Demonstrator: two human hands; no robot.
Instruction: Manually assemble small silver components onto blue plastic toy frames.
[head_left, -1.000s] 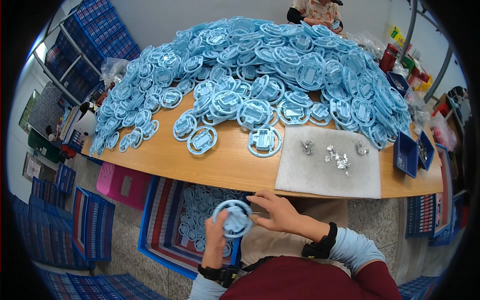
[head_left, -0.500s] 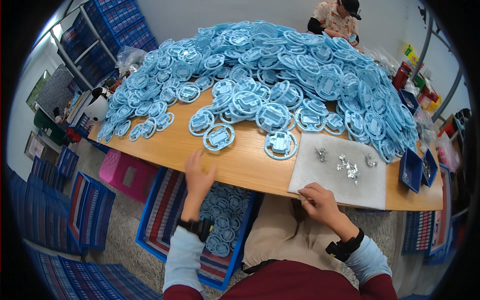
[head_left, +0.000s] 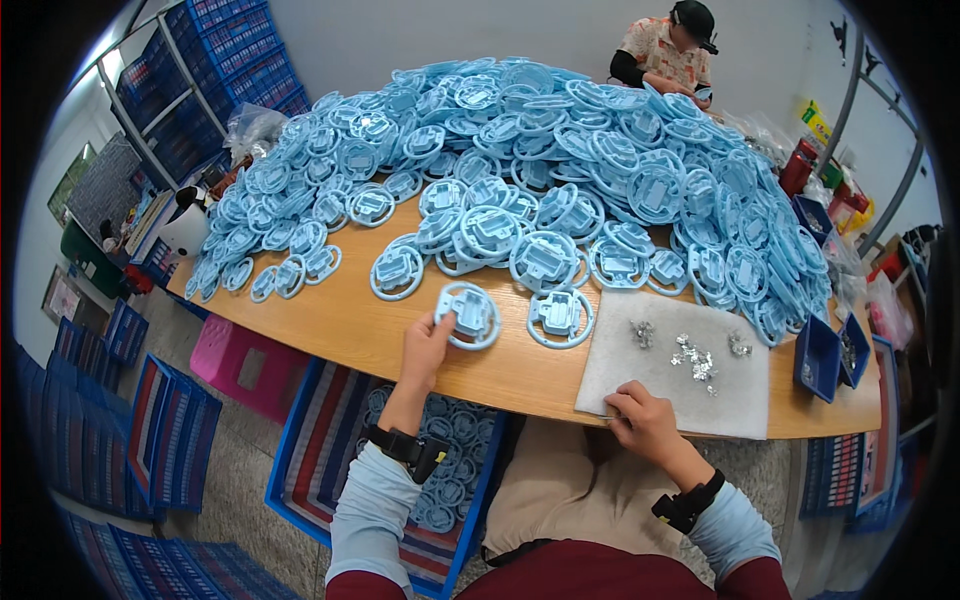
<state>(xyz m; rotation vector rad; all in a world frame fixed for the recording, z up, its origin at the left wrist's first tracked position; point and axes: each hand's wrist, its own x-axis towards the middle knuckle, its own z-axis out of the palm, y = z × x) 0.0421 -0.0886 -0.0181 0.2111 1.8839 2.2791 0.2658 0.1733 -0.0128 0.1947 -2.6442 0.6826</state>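
My left hand (head_left: 426,350) grips the rim of a light-blue round plastic part (head_left: 470,315), shaped like a small toy steering wheel, raised slightly off the table and tilted. To its right, a similar blue part (head_left: 560,316) lies flat beside the white mat (head_left: 620,355). At the mat's front edge my right hand (head_left: 640,415) is closed in a pinch; a thin sliver shows at the fingertips, too small to name. Small shiny metal pieces (head_left: 693,357) lie in little heaps on the mat. Behind, a large pile of the same blue parts (head_left: 500,130) covers the table.
Dark blue bins (head_left: 818,360) stand at the table's right end. Below the front edge, a blue crate (head_left: 285,500) holds more blue parts. A pink stool (head_left: 235,365) and stacked blue crates (head_left: 170,440) stand at left. Another person (head_left: 668,55) sits beyond the pile.
My left hand has closed on the nearest blue part and shifted it to the right, lifting it. My right hand stays pinched at the mat's edge.
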